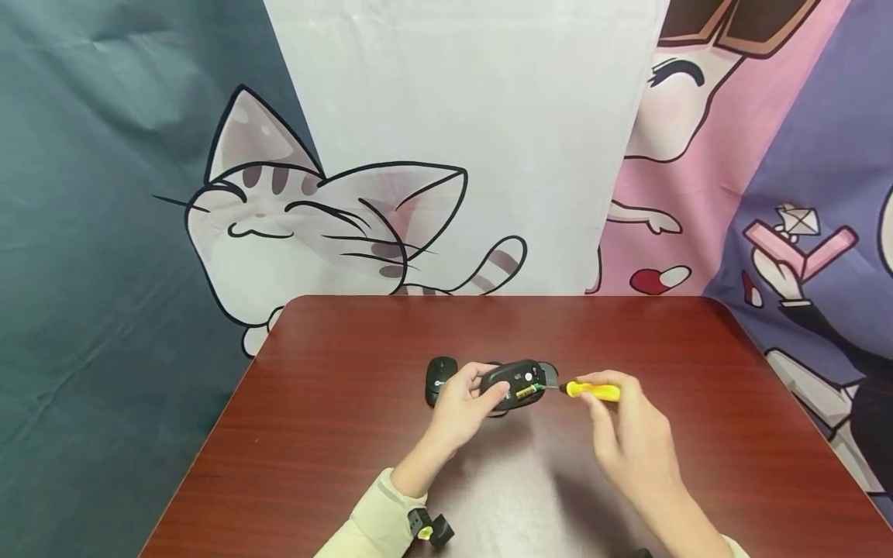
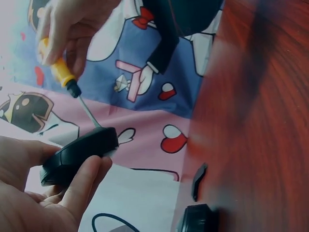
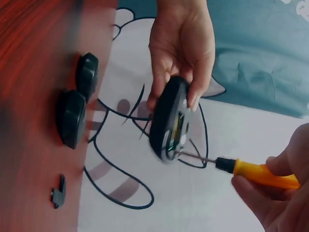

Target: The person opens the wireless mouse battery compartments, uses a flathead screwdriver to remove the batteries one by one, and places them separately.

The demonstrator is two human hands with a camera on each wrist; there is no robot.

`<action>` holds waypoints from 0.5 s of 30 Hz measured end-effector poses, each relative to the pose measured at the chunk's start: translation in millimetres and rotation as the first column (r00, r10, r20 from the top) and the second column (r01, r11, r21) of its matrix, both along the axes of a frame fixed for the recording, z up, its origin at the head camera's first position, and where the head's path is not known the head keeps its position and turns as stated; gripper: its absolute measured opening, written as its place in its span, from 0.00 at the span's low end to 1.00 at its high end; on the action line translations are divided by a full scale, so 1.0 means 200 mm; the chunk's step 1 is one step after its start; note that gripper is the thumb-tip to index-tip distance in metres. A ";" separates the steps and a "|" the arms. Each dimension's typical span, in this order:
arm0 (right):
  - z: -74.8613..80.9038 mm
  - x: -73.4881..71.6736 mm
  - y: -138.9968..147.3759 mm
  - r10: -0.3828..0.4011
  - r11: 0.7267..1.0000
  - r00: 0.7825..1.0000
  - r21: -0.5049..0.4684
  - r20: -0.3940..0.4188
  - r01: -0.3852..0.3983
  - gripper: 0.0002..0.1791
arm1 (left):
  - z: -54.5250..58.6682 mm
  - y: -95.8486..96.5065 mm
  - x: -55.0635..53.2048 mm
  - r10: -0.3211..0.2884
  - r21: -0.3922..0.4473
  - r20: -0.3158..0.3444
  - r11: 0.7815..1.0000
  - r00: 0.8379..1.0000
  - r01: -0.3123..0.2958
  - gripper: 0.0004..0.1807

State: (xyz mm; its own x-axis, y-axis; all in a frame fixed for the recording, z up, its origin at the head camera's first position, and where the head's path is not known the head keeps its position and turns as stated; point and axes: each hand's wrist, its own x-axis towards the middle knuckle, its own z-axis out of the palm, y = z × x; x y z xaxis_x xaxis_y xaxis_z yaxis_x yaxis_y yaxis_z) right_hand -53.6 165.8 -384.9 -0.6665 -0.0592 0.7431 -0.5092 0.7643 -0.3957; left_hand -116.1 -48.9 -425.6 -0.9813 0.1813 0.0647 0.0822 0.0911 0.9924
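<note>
My left hand (image 1: 462,407) grips a black computer mouse (image 1: 494,380) above the table, its underside facing up toward the head view. The battery compartment lies uncovered, with a yellow-and-green battery (image 1: 525,392) inside. Between thumb and fingers, my right hand (image 1: 635,438) holds a screwdriver (image 1: 593,390) by its yellow handle. In the right wrist view the metal shaft (image 3: 197,156) reaches the end of the mouse beside the compartment. Whether the tip sits in a screw is too small to tell. The left wrist view shows the mouse (image 2: 79,157) edge-on, hiding the tip.
Another black mouse (image 1: 441,378) lies on the brown table (image 1: 335,465) left of the held one. A further dark mouse (image 3: 71,118) and a small black piece (image 3: 59,193) lie on the table in the right wrist view. A cartoon-printed cloth (image 1: 453,101) hangs behind.
</note>
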 end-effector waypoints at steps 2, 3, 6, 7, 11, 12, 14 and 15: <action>-0.01 0.01 0.02 0.007 0.999 1.000 -0.048 0.017 -0.006 0.20 | 0.01 -0.01 0.00 0.005 -0.006 0.000 1.000 1.000 -0.005 0.18; -0.01 0.01 0.03 0.019 0.998 1.000 -0.066 0.004 -0.019 0.19 | 0.02 -0.01 0.00 0.008 -0.017 -0.002 1.000 1.000 -0.008 0.19; -0.02 0.01 0.03 0.030 0.997 0.998 -0.069 -0.060 -0.034 0.20 | 0.03 -0.01 0.00 0.008 -0.035 -0.003 0.999 1.000 -0.008 0.19; -0.03 0.00 0.03 0.035 0.997 0.996 -0.066 -0.085 -0.040 0.23 | 0.04 -0.01 0.00 0.007 -0.039 -0.002 0.999 1.000 -0.007 0.19; -0.03 0.00 0.00 0.042 0.997 0.989 -0.052 -0.140 -0.050 0.27 | 0.04 -0.01 -0.01 0.001 -0.029 -0.004 1.000 1.000 -0.001 0.19; -0.03 0.00 -0.01 0.046 0.997 0.988 -0.049 -0.146 -0.054 0.27 | 0.04 -0.01 -0.01 0.001 -0.025 -0.005 1.000 1.000 -0.001 0.19; -0.03 0.00 -0.02 0.052 0.997 0.985 -0.041 -0.163 -0.060 0.26 | 0.04 0.00 -0.01 0.000 -0.009 -0.009 1.000 1.000 0.000 0.19; -0.02 0.00 -0.03 0.054 0.998 0.984 -0.035 -0.171 -0.061 0.25 | 0.04 0.00 -0.01 -0.001 -0.004 -0.012 1.000 1.000 0.001 0.18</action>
